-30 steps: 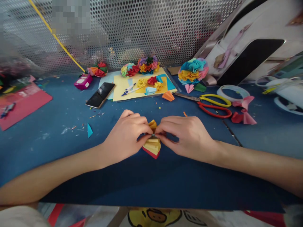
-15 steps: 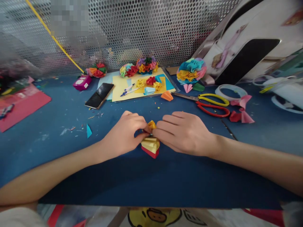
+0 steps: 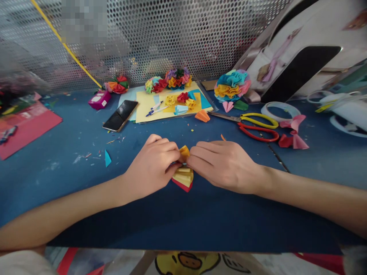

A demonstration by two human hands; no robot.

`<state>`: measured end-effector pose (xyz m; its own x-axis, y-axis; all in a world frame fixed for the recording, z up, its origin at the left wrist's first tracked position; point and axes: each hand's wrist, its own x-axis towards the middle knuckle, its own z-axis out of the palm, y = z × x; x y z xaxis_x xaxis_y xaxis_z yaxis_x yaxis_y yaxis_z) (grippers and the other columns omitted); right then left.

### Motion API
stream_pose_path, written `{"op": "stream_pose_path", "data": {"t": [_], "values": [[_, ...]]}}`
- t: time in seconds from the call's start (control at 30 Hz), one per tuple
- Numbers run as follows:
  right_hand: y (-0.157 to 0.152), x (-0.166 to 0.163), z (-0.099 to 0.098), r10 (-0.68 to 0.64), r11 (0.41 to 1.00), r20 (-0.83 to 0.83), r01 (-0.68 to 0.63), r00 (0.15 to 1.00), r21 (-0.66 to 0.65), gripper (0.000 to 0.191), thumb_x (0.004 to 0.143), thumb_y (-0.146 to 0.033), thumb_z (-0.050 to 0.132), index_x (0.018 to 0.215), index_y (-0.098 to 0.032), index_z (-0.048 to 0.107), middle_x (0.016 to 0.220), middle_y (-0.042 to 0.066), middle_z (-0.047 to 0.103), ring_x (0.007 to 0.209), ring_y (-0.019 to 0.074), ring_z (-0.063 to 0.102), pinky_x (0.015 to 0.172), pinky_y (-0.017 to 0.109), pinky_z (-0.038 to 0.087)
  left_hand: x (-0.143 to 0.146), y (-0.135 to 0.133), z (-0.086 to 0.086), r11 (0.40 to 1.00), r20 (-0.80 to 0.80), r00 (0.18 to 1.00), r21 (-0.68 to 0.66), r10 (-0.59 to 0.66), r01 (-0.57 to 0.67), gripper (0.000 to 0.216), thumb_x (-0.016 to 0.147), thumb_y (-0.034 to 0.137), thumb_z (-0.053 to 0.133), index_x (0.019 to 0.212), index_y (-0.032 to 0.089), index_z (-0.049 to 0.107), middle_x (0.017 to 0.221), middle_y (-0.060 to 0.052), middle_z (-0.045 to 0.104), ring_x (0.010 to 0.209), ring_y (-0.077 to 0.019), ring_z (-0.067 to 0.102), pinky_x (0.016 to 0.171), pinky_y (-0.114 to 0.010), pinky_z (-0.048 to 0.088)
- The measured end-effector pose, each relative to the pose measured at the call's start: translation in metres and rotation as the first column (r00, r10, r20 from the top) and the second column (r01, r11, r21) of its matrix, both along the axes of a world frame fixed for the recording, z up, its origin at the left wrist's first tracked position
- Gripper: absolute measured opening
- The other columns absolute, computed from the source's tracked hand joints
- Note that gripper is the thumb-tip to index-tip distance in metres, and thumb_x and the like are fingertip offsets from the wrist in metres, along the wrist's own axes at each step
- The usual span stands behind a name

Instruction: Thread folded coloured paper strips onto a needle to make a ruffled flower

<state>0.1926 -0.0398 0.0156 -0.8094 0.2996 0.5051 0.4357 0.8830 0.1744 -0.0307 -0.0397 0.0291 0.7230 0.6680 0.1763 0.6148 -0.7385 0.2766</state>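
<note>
The person sat at a dark blue work mat [image 3: 86, 206], both forearms reaching in from the near edge. Their left hand [image 3: 151, 168] and right hand [image 3: 223, 166] were both closed on a pleated yellow, orange and red paper fan [image 3: 182, 177], pinching it from either side at its narrow middle. The fingers hid the pinched spot, so I could not tell exactly how the paper was held there. The fan sat over the middle of the mat, with an orange tip showing above the hands and stacked yellow folds edged in red below them.

Just beyond the right hand lay a small folded orange paper piece [image 3: 202, 115] and a pair of steel scissors with one yellow and one red handle [image 3: 258, 124]. Farther back, a yellow card sheet [image 3: 146, 110] held small paper flowers, and a black smartphone [image 3: 120, 115] lay beside it, to the left. A large teal, yellow and pink paper rosette [image 3: 232, 86] stood near the perforated metal screen [image 3: 172, 38] at the back. A small teal paper triangle [image 3: 107, 158] lay out to the left of the left hand, and a pink paper bow [image 3: 294, 131] sat to the far right, near a clear tape roll [image 3: 279, 110].
</note>
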Motion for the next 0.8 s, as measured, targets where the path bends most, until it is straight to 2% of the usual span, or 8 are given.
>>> {"op": "stream_pose_path", "data": {"t": [0.13,0.3,0.4,0.5,0.57,0.67,0.73,0.8], "values": [[0.003,0.0,0.001,0.048,0.971,0.034,-0.054,0.998,0.232,0.034,0.101,-0.007,0.042,0.077,-0.019,0.063,0.071,0.001,0.059,0.07,0.0154,0.048,0.057,0.03,0.036,-0.001,0.004,0.0,0.996,0.051,0.999,-0.092,-0.014,0.018,0.017,0.091,0.007,0.056,0.092,0.018,0.069,0.093,-0.001,0.071,0.09,-0.0188,0.062,0.087,-0.036,0.035],[0.009,0.002,0.001,0.052,0.964,0.063,-0.067,0.997,0.259,0.031,0.102,-0.009,0.046,0.079,-0.019,0.064,0.072,0.001,0.059,0.07,0.015,0.049,0.057,0.03,0.035,-0.001,0.008,-0.005,0.997,0.081,0.996,-0.062,-0.041,0.046,0.018,0.092,0.006,0.054,0.092,0.017,0.068,0.091,-0.003,0.07,0.089,-0.0194,0.062,0.083,-0.034,0.038],[0.013,0.005,0.009,0.002,0.976,0.12,-0.028,0.993,0.214,0.031,0.103,-0.008,0.043,0.085,-0.019,0.066,0.073,0.001,0.061,0.07,0.015,0.051,0.055,0.032,0.036,-0.002,0.012,-0.007,0.999,0.112,0.993,-0.044,-0.026,0.031,0.018,0.093,0.006,0.053,0.094,0.017,0.068,0.093,-0.003,0.071,0.09,-0.0186,0.064,0.082,-0.032,0.04],[0.018,0.015,0.026,0.0,0.992,0.191,-0.024,0.982,0.121,0.031,0.105,-0.011,0.041,0.09,-0.021,0.067,0.074,0.001,0.062,0.072,0.0148,0.054,0.055,0.034,0.035,-0.006,0.017,-0.008,1.0,0.151,0.988,-0.026,-0.011,0.015,0.017,0.094,0.008,0.054,0.097,0.018,0.068,0.095,-0.003,0.072,0.09,-0.0172,0.066,0.082,-0.031,0.043],[0.023,0.028,0.04,0.002,0.997,0.175,-0.014,0.985,0.071,0.035,0.107,-0.015,0.039,0.091,-0.024,0.068,0.076,0.001,0.065,0.074,0.0154,0.056,0.06,0.034,0.039,-0.008,0.02,-0.009,1.0,0.178,0.984,-0.011,-0.011,0.013,0.015,0.094,0.01,0.055,0.097,0.018,0.068,0.095,-0.003,0.072,0.087,-0.0162,0.066,0.081,-0.03,0.044],[0.032,0.051,0.054,-0.043,0.999,0.088,0.04,0.995,0.035,0.038,0.109,-0.022,0.034,0.099,-0.026,0.07,0.09,0.003,0.071,0.085,0.0183,0.062,0.066,0.037,0.042,-0.01,0.024,-0.012,0.999,0.268,0.963,-0.047,0.016,-0.003,0.012,0.09,0.01,0.059,0.093,0.019,0.067,0.093,-0.002,0.072,0.084,-0.0139,0.066,0.08,-0.027,0.047],[0.039,0.066,0.053,-0.029,0.998,0.017,0.03,0.999,-0.058,0.031,0.108,-0.028,0.041,0.098,-0.026,0.07,0.089,0.004,0.07,0.085,0.0188,0.063,0.069,0.037,0.044,-0.01,0.026,-0.015,0.993,0.352,0.935,-0.116,0.053,-0.013,0.012,0.086,0.007,0.06,0.089,0.018,0.066,0.09,-0.001,0.071,0.081,-0.0122,0.066,0.077,-0.024,0.049],[0.047,0.076,0.044,-0.064,0.969,-0.045,0.051,0.997,-0.242,0.033,0.107,-0.03,0.039,0.097,-0.026,0.07,0.091,0.005,0.07,0.087,0.0192,0.065,0.075,0.037,0.048,-0.009,0.028,-0.019,0.983,0.415,0.905,-0.185,0.092,-0.014,0.013,0.082,0.006,0.061,0.085,0.018,0.066,0.086,-0.001,0.071,0.077,-0.0113,0.064,0.073,-0.023,0.049]]}}
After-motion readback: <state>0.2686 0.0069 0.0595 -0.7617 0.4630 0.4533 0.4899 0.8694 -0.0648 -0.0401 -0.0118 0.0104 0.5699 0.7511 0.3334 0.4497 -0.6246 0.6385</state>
